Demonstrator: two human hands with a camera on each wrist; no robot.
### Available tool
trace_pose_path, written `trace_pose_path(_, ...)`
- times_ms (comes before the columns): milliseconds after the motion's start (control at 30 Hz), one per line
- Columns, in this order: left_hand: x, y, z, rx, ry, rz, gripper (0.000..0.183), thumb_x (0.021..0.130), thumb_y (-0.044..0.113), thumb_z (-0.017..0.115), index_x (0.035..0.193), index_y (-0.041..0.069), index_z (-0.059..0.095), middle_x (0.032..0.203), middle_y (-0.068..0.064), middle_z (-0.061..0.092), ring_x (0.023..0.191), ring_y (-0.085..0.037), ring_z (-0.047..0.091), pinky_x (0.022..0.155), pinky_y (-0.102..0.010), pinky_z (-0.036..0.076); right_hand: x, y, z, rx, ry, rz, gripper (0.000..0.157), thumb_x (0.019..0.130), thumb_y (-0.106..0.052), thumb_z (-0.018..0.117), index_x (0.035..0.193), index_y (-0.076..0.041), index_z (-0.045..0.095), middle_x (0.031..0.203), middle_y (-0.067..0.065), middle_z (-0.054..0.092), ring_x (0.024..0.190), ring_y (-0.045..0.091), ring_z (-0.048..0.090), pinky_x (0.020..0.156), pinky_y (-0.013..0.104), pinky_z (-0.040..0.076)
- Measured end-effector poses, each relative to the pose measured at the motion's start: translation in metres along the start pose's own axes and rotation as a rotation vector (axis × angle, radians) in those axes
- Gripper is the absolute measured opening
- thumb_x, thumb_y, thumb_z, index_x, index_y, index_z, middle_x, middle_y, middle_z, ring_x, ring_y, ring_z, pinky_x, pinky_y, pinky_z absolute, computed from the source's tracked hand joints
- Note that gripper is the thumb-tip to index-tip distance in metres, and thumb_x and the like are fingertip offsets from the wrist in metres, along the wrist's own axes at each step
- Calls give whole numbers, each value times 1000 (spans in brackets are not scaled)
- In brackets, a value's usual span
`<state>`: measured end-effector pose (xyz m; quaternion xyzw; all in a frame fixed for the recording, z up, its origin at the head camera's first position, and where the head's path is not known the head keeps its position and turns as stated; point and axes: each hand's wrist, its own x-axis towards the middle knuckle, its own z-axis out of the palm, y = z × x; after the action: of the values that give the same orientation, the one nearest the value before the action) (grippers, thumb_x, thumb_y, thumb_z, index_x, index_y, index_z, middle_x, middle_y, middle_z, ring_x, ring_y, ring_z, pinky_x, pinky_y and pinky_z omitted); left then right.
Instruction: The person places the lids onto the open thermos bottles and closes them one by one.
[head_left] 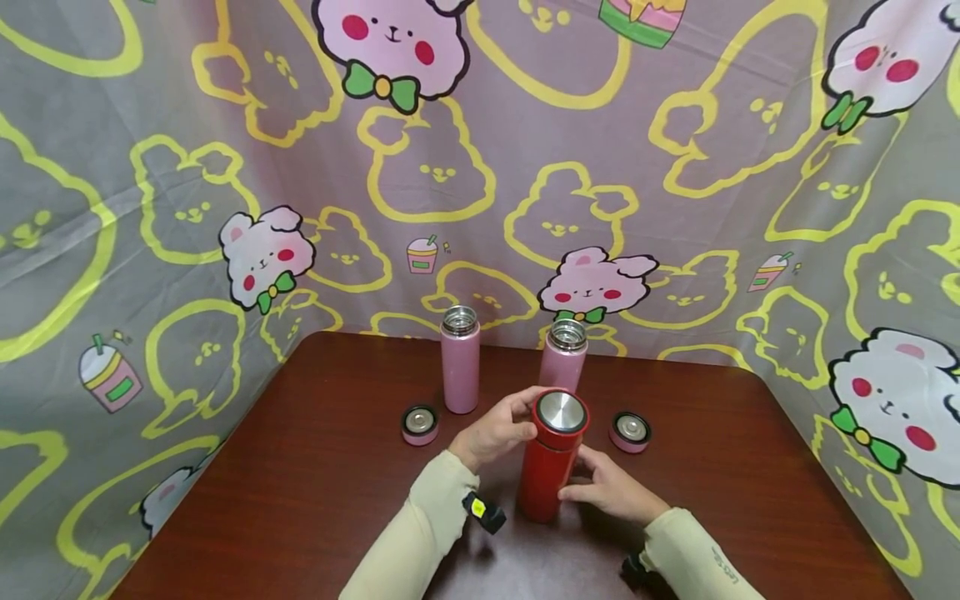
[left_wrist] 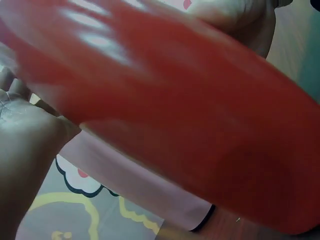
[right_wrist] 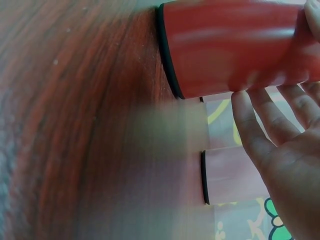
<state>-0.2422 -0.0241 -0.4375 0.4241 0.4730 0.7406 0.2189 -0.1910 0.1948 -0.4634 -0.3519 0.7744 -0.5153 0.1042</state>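
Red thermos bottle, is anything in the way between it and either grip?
Nothing visible does: the left grip holds the red thermos bottle around its cap, and the right grip touches its lower half. One pink bottle stands behind it, between neither grip and the thermos.

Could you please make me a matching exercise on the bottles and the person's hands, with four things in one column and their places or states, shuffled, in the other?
Things
1. Red bottle
2. Pink bottles
3. Left hand
4. Right hand

Places or states
A. On the red bottle's body, below its lid
B. Open at the top, standing toward the back of the table
C. At the top of the red bottle
D. Lid on, between the two hands

Right pairs: 1-D, 2-B, 3-C, 4-A
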Motion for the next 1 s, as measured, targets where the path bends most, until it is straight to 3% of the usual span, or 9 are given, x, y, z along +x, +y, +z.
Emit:
trace_pose_path(133, -5, 5, 2, 48, 54, -6, 83, 79, 47, 72, 142, 5, 37, 126, -4, 56, 117, -22, 51, 96, -44, 43, 1, 8, 1, -20, 6, -20, 49, 84, -6, 70, 127, 4, 49, 118, 11, 61, 103, 14, 60, 88, 32, 48)
trace_pose_path(300, -13, 15, 8, 176, 145, -36, 86, 76, 45, 76, 140, 2, 39, 129, -10, 54, 120, -23, 50, 96, -40, 43, 0, 29, 2, -40, 24, -12, 50, 84, -7, 71, 129, -1, 50, 119, 9, 61, 104, 14, 60, 88, 33, 48)
trace_pose_path(500, -18, 24, 26, 367, 248, -48, 73, 79, 39, 75, 140, 12, 43, 130, -8, 55, 118, -19, 53, 96, -36, 43, -2, 34, 2, -17, 19, -4, 50, 85, -14, 71, 129, -5, 50, 120, 7, 60, 105, 16, 60, 89, 31, 47)
trace_pose_path(767, -16, 25, 44, 422, 387, -6, 77, 77, 40, 75, 139, 7, 43, 123, -13, 59, 108, -15, 58, 91, -35, 47, -1, 29, 2, -50, 20, -2, 49, 85, -9, 70, 129, -1, 50, 120, 9, 60, 104, 13, 59, 88, 31, 47)
trace_pose_path(900, -16, 27, 47, 425, 396, -13, 79, 76, 39, 75, 139, 5, 42, 126, -14, 54, 107, -11, 57, 91, -36, 47, -1, 13, 2, -60, 16, 1, 47, 85, -8, 70, 126, 2, 51, 118, 10, 61, 104, 12, 59, 88, 31, 47)
trace_pose_path(1000, -16, 37, 54, 434, 395, -30, 78, 76, 37, 75, 138, 3, 42, 125, -14, 53, 105, -8, 57, 91, -37, 47, -1, 0, 2, -58, 8, 21, 46, 85, -10, 70, 126, 2, 51, 117, 9, 61, 103, 11, 59, 87, 30, 47)
